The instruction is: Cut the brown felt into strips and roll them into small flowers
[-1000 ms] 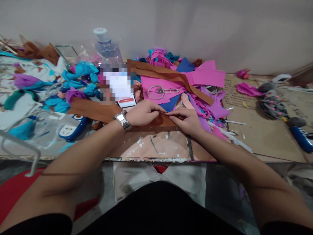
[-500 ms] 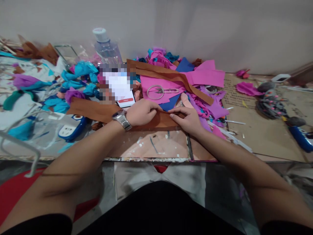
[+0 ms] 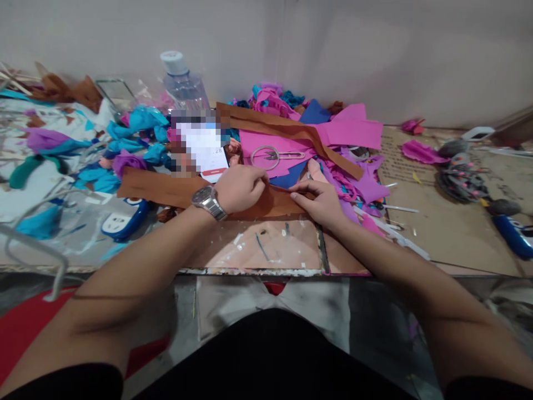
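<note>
Brown strip: it lies in front of me on the near part of the tabletop point(image 3: 250, 255), the brown strip point(image 3: 281, 204) running between my hands, a length of brown also showing left of my wrist.
Left hand: my left hand point(image 3: 241, 189) rests over the strip, fingers curled; the fingertips are hidden, so I cannot tell whether they grip it.
Right hand: my right hand point(image 3: 320, 202) pinches the strip's far edge between thumb and forefinger, a little apart from my left.
Wrist: I wear a metal watch point(image 3: 204, 198) on the left.
Phone: the phone point(image 3: 214, 173), partly blurred, lies just beyond my left hand.
Snips: the snips point(image 3: 272, 156) lie on the pink sheet point(image 3: 258, 141), beyond the gap between my hands.
Far side: another brown strip crosses the pink sheet; a clear bottle point(image 3: 186, 91) stands upright farther left.
Right side: cardboard point(image 3: 449, 233) covers the tabletop.
</note>
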Action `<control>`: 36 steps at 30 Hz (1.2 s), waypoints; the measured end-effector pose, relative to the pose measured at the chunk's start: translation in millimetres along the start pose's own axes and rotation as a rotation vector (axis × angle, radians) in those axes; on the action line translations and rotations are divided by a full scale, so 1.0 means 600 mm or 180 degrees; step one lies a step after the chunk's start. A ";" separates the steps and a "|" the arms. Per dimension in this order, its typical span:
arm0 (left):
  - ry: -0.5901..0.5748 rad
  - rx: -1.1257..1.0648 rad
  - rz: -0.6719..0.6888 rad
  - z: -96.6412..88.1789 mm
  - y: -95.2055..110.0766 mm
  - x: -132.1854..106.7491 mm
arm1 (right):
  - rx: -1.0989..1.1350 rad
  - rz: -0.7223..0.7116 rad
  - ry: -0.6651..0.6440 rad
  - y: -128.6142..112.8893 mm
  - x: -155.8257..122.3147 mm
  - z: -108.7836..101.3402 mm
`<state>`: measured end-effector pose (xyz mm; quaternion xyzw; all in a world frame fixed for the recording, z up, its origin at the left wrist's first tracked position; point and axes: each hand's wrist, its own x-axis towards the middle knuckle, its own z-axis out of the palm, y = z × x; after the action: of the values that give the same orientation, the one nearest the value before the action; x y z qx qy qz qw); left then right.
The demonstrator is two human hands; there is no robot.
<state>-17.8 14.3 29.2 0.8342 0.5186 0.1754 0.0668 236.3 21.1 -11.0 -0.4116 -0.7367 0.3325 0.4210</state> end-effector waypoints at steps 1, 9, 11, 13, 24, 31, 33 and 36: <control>0.0009 -0.0166 0.0204 0.002 0.003 -0.002 | 0.0013 -0.0019 -0.0052 -0.001 -0.001 0.000; -0.0371 -0.0570 0.0922 0.017 0.024 -0.011 | 0.0178 -0.0147 -0.0462 -0.017 -0.010 0.004; -0.0439 -0.0683 0.0809 0.014 0.024 -0.010 | 0.0237 -0.0174 -0.0459 -0.018 -0.011 0.005; -0.0533 -0.0887 0.0695 0.008 0.024 -0.008 | 0.0275 -0.0242 -0.0445 -0.017 -0.011 0.007; -0.0945 -0.1762 0.0388 0.000 0.023 -0.008 | 0.0042 -0.0731 -0.0415 -0.012 -0.009 0.007; -0.0862 -0.1787 0.0342 -0.002 0.027 -0.007 | -0.0162 -0.0830 -0.0398 -0.018 -0.013 0.006; -0.0871 -0.1794 0.0323 -0.001 0.027 -0.006 | -0.0244 -0.0815 -0.0364 -0.020 -0.013 0.006; -0.0834 -0.1770 0.0303 0.000 0.028 -0.007 | -0.0421 -0.0919 -0.0331 -0.019 -0.013 0.004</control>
<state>-5.2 3.0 33.3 0.8228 0.3980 0.2045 0.3505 232.7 8.7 -5.0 -0.3106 -0.8293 0.2402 0.3977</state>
